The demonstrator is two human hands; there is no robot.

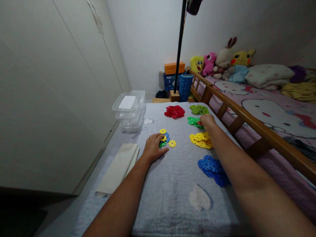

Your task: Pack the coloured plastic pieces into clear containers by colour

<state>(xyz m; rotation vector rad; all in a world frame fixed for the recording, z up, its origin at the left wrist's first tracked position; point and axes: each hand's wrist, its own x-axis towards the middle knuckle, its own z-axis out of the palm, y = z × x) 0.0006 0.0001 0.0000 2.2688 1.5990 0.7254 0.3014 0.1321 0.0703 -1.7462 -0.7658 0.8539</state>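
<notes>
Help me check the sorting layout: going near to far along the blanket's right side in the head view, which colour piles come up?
blue pile → yellow pile → dark green pile, at the right hand → light green pile

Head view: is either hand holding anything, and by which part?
Left hand lies flat on mixed discs, gripping nothing. Right hand touches the green pile with fingertips; grip unclear.

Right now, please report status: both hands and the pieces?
Left hand flat, touching mixed pieces. Right hand at dark green pile, grip unclear. Yellow pile beside its wrist.
</notes>
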